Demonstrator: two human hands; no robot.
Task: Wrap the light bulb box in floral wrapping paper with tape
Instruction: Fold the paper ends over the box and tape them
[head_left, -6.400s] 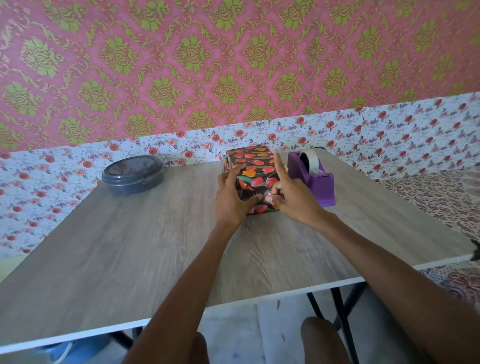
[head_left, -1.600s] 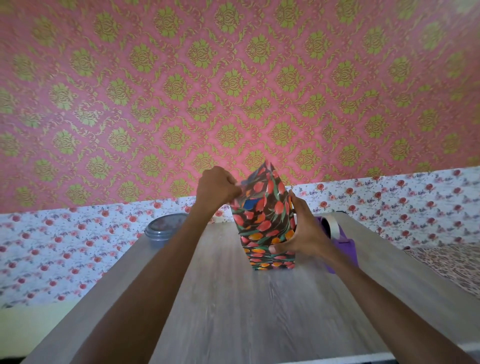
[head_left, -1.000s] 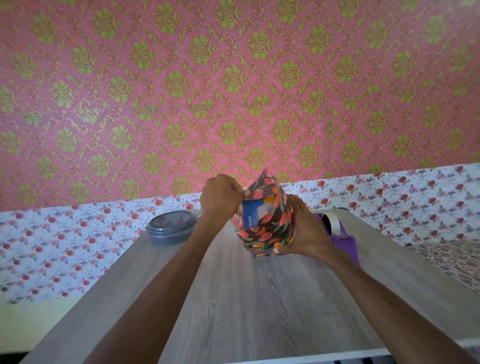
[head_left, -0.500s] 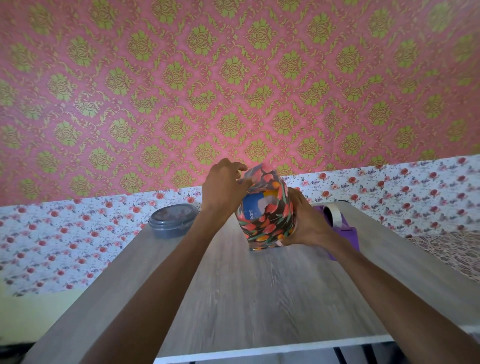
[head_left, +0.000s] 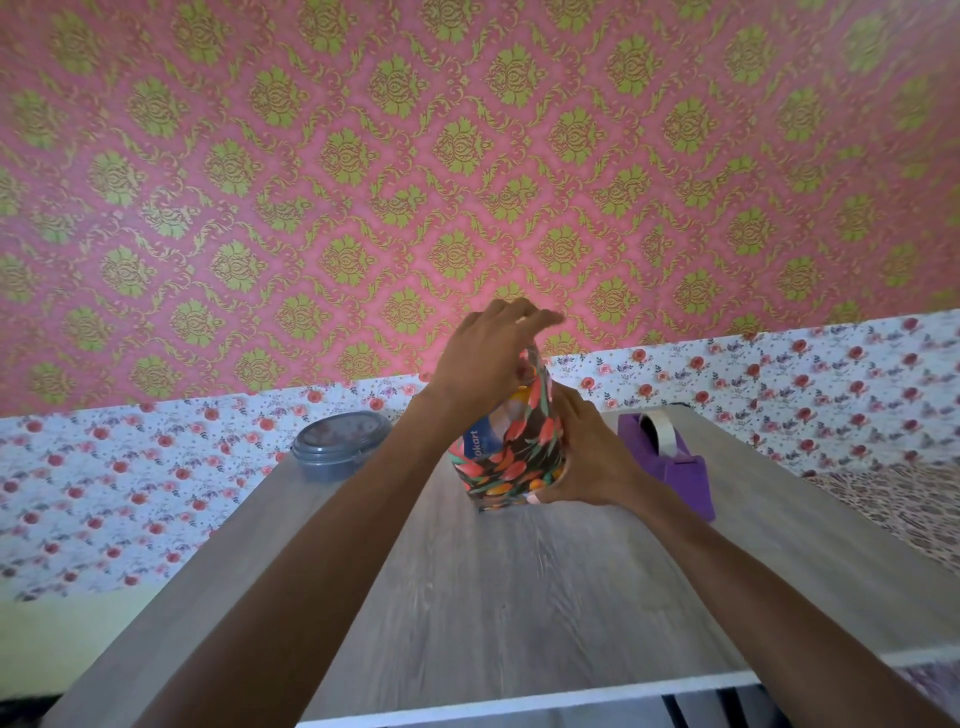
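The light bulb box (head_left: 511, 457) stands upright near the middle of the table, wrapped in dark floral paper with red and orange tulips. Part of its blue and white print shows through an open fold on the near left side. My left hand (head_left: 483, 358) is above the box and pinches the raised paper flap at the top. My right hand (head_left: 587, 452) holds the box's right side, thumb at its lower front. A purple tape dispenser (head_left: 670, 462) with a white roll sits just right of my right hand.
A round grey lidded container (head_left: 340, 447) stands at the table's far left. The wooden table (head_left: 519, 597) reaches a wall with pink and floral paper. The white front edge runs along the bottom. A patterned surface lies right of the table.
My left hand has risen from the box's upper left to above its top, drawing the paper flap upward. The right hand has stayed on the box's right side.
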